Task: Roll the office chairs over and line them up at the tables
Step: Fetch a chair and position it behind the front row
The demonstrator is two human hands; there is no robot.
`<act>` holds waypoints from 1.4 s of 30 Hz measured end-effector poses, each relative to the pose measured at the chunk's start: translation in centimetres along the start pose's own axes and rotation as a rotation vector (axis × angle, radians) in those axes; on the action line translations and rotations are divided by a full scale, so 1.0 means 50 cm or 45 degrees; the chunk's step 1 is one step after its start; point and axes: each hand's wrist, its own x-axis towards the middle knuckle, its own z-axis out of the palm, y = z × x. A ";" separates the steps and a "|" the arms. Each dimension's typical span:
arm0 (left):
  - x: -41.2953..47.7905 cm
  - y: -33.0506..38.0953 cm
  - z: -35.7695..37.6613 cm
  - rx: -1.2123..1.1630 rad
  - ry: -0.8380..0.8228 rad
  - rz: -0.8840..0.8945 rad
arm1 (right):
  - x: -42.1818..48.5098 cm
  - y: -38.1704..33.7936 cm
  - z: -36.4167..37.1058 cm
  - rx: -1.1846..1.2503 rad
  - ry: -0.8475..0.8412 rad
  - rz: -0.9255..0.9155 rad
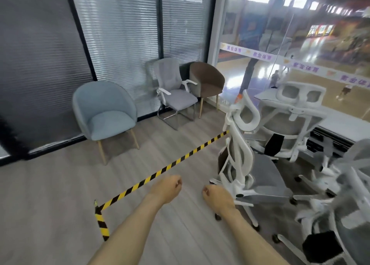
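Approach, I judge: my left hand (168, 188) and right hand (216, 198) are curled, empty, apart, just beside the nearest office chair (264, 170). Next I must grip its backrest (237, 144).

Blue armchair (104, 112), striped floor tape (180, 160)

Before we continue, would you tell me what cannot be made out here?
Head view:
Rightmost office chair: motion-blurred, cut off by the right edge.
Far office chair: lower part partly hidden behind the near office chair.
Table: mostly hidden behind the chairs.
Distant people: too small, blurred.
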 end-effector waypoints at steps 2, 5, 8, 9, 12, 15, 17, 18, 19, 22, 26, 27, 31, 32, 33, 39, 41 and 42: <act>0.059 -0.040 -0.036 0.006 0.011 -0.020 | 0.069 -0.046 -0.011 -0.003 -0.012 -0.029; 0.158 -0.106 -0.077 -0.004 0.008 -0.025 | 0.188 -0.103 -0.023 -0.066 -0.020 -0.029; 0.282 -0.186 -0.116 -0.008 -0.032 -0.022 | 0.327 -0.160 -0.032 -0.090 0.000 -0.018; 0.326 -0.210 -0.132 -0.026 -0.035 -0.012 | 0.373 -0.178 -0.038 -0.091 0.008 -0.010; 0.456 -0.275 -0.182 -0.151 -0.024 0.022 | 0.495 -0.226 -0.052 -0.080 0.023 0.040; 0.575 -0.322 -0.227 -0.183 -0.081 0.058 | 0.593 -0.256 -0.078 -0.100 0.009 0.087; 0.662 -0.347 -0.248 -0.188 -0.116 0.082 | 0.661 -0.263 -0.098 -0.055 0.028 0.143; 0.708 -0.356 -0.258 -0.190 -0.121 0.076 | 0.695 -0.263 -0.109 -0.020 0.050 0.165; 0.751 -0.358 -0.269 -0.183 -0.120 0.079 | 0.728 -0.259 -0.118 0.003 0.060 0.188; 0.861 -0.329 -0.298 -0.158 -0.155 0.160 | 0.815 -0.242 -0.151 0.038 0.081 0.279; 1.029 -0.269 -0.310 -0.095 -0.150 0.266 | 0.945 -0.195 -0.193 0.110 0.172 0.353; 1.073 -0.252 -0.311 -0.070 -0.156 0.294 | 0.980 -0.176 -0.203 0.121 0.190 0.368; 1.241 -0.170 -0.315 0.032 -0.178 0.396 | 1.116 -0.089 -0.250 0.188 0.273 0.452; 1.283 -0.147 -0.318 0.036 -0.199 0.409 | 1.149 -0.064 -0.263 0.223 0.287 0.475; 1.323 -0.122 -0.324 0.038 -0.226 0.429 | 1.178 -0.039 -0.275 0.253 0.299 0.494; 1.572 0.051 -0.378 0.093 -0.237 0.592 | 1.320 0.086 -0.374 0.388 0.425 0.586; 1.628 0.107 -0.384 0.096 -0.240 0.666 | 1.356 0.122 -0.399 0.417 0.433 0.605; 1.655 0.132 -0.379 0.104 -0.249 0.702 | 1.373 0.139 -0.411 0.431 0.426 0.622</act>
